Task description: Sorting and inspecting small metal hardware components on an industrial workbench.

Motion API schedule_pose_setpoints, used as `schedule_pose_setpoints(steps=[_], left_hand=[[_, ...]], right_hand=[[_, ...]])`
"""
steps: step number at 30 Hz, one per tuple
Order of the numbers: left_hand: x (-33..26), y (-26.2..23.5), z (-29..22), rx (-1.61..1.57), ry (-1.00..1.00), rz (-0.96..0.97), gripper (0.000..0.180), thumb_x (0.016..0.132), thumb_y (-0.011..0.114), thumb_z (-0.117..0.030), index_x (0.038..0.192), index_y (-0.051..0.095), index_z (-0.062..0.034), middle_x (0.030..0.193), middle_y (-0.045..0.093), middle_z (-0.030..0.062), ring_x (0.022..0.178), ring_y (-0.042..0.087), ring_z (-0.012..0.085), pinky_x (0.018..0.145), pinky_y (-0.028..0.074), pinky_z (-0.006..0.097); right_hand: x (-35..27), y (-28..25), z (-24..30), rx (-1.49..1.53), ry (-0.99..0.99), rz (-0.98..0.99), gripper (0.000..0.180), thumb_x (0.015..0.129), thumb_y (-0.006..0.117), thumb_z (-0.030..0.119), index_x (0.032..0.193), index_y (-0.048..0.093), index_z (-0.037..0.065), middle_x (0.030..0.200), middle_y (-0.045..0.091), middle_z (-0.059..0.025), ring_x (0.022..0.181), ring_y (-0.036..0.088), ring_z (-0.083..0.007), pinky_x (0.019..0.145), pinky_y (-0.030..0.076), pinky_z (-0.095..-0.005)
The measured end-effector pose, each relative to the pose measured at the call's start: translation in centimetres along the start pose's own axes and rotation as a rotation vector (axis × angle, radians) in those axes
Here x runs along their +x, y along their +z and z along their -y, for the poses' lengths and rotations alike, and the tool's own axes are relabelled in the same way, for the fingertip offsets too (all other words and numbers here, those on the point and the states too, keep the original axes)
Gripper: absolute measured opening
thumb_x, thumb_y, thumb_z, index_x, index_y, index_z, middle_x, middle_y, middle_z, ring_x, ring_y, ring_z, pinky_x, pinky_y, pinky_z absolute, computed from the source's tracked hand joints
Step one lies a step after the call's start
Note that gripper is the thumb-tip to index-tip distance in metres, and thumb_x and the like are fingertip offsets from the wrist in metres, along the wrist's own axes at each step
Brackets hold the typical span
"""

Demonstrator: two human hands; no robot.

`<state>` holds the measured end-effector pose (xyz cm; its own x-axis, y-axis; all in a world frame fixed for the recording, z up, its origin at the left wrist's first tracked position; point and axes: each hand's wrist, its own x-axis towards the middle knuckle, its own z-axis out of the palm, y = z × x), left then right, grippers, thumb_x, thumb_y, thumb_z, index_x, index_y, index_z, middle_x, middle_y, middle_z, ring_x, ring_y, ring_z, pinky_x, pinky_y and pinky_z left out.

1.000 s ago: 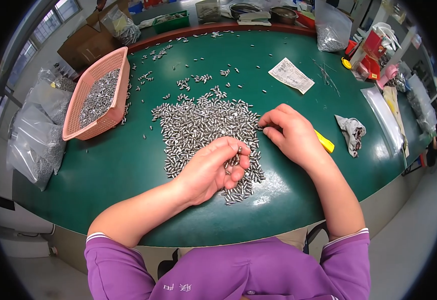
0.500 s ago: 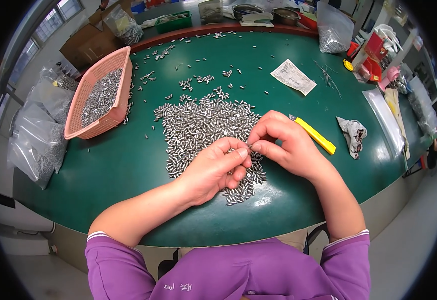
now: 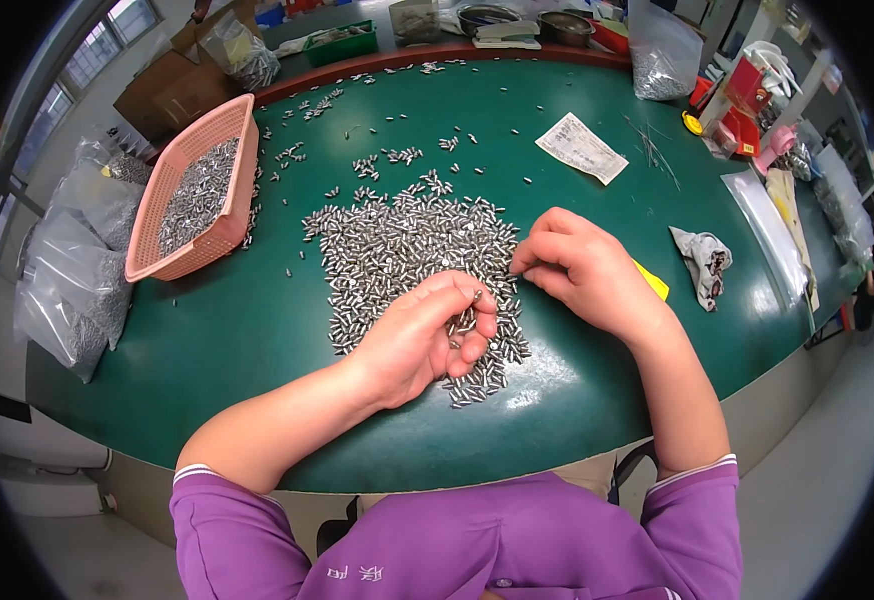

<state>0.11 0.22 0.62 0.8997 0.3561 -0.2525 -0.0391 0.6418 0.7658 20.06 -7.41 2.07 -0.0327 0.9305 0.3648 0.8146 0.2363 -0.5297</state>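
Metal pieces (image 3: 465, 321) are cupped in the left hand (image 3: 409, 340) over the near side of the pile (image 3: 397, 250), their long axes turned various ways, while the right hand (image 3: 585, 266), apart from the left, is placed at the pile's right edge, any grip there indiscernible

Open green tabletop (image 3: 247, 335) between pink basket (image 3: 219, 240) and metal-piece pile (image 3: 402, 240), a few loose pieces (image 3: 289, 272) in the way

The bench (image 3: 157, 360) is dark green, and its far edge (image 3: 577, 57) is reddish brown. The pieces (image 3: 387, 250) are silver-grey. The left basket (image 3: 242, 170) is pink, with a lattice pattern. The shirt (image 3: 417, 540) is purple, with white stripes on the sleeve edges (image 3: 197, 468).
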Motion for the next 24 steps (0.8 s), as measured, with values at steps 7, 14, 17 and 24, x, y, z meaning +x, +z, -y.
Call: schedule_pose_setpoints(steps=[7,14,17,24], left_hand=[[0.0,-0.1,0.1,-0.001,0.029,0.009,0.017,0.089,0.041,-0.017,0.098,0.049,-0.004,0.085,0.052,0.0057,0.064,0.049,0.0106,0.051,0.041,0.023],[0.0,0.1,0.3,0.005,0.017,-0.015,0.012,0.089,0.047,-0.011,0.098,0.049,-0.0045,0.086,0.052,0.006,0.06,0.044,0.0085,0.046,0.035,0.019],[0.0,-0.1,0.4,-0.005,0.017,-0.009,0.015,0.088,0.051,-0.012,0.101,0.047,-0.0057,0.085,0.053,0.004,0.062,0.046,0.0072,0.048,0.037,0.019],[-0.1,0.1,0.3,0.047,0.01,-0.011,0.021,0.089,0.053,-0.014,0.106,0.045,-0.0057,0.082,0.052,0.0034,0.062,0.048,0.0063,0.048,0.038,0.018]], right_hand=[[-0.1,0.0,0.0,-0.045,-0.017,0.178,0.013,0.069,0.066,0.005,0.081,0.061,0.007,0.081,0.053,-0.0063,0.079,0.055,-0.0227,0.068,0.046,-0.0322],[0.0,0.3,0.3,-0.07,-0.011,0.147,0.009,0.074,0.063,0.007,0.081,0.059,0.005,0.081,0.054,-0.006,0.079,0.054,-0.0218,0.068,0.045,-0.0318],[0.2,0.2,1.0,0.279,0.0,0.109,0.007,0.077,0.062,0.009,0.081,0.058,0.005,0.08,0.054,-0.0037,0.078,0.053,-0.018,0.068,0.044,-0.0299],[0.2,1.0,1.7,0.458,-0.062,0.098,0.008,0.079,0.062,0.008,0.086,0.061,0.006,0.082,0.054,-0.0035,0.079,0.053,-0.0147,0.067,0.045,-0.0267]])
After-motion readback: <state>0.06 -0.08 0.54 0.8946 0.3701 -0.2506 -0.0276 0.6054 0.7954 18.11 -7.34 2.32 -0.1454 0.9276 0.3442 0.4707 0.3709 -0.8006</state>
